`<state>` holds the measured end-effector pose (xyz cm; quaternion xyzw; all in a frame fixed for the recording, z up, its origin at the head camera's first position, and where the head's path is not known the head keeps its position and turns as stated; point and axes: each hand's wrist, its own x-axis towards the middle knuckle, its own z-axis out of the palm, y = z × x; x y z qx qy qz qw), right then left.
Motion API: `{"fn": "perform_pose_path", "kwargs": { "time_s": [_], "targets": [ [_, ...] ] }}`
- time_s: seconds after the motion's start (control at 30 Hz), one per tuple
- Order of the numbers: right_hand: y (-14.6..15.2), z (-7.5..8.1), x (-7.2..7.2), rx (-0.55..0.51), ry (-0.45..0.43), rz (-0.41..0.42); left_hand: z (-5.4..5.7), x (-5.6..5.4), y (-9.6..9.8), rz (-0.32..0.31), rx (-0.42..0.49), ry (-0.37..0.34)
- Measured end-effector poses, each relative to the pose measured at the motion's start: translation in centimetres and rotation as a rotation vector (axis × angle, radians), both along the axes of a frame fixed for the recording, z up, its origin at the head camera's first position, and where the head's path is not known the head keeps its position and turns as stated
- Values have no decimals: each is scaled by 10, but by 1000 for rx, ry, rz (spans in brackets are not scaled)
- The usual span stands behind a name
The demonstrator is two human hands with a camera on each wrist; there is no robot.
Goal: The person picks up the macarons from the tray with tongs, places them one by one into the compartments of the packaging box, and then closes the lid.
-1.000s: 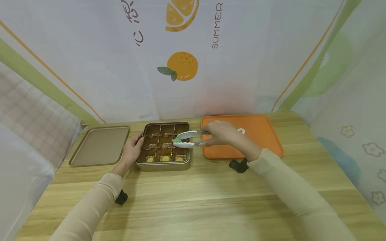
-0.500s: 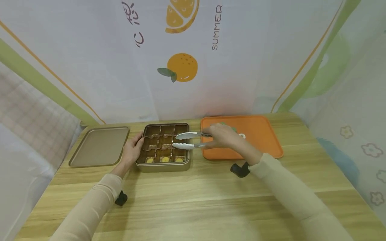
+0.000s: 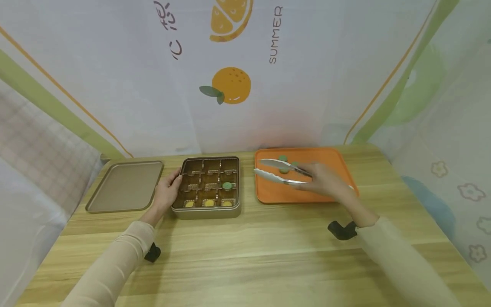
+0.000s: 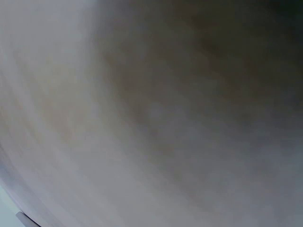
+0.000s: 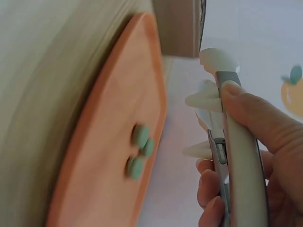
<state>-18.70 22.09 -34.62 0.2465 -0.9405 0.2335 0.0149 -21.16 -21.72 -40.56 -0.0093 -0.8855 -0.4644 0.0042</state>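
Observation:
In the head view, my left hand [image 3: 166, 194] holds the left side of a square brown-gold tin [image 3: 207, 213] fitted with a divided insert. A round green piece [image 3: 227, 186] sits in the right compartment of the middle row, and yellow round pieces [image 3: 209, 203] lie in the front row. My right hand [image 3: 324, 181] grips white-tipped tongs [image 3: 268, 175] over the orange tray [image 3: 268, 197]. The tongs are spread, with nothing between their tips. Small round green pieces [image 5: 140, 135] rest on the tray, close together in the right wrist view. The left wrist view is a blur.
A flat tan lid or tray [image 3: 126, 187] lies left of the tin on the wooden table [image 3: 230, 256]. Behind the table hangs a white curtain [image 3: 307, 98] printed with oranges. Black wrist-camera mounts [image 3: 341, 230] stick out below the forearms.
The tongs let go of the green piece, which now sits in the tin's compartment. My right hand has moved right with the tongs, over the orange tray. My left hand stays on the tin.

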Motion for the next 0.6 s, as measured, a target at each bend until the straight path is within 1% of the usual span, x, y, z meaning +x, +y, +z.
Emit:
{"fn": "perform_pose_path", "kwargs": {
  "time_s": [0.1, 0.2, 0.3, 0.37, 0.6],
  "targets": [
    [19, -7, 3, -17, 8, -29, 1, 0, 0, -10, 3, 3],
    [39, -11, 7, -1, -5, -95, 1, 1, 0, -6, -4, 3],
    [56, -12, 11, 22, -40, -162, 1, 0, 0, -4, -9, 5],
    [66, -13, 13, 28, -60, -193, 2, 0, 0, -3, -9, 7],
    [84, -16, 14, 78, -100, -242, 1, -1, 0, 7, 0, 4]
  ]
}}
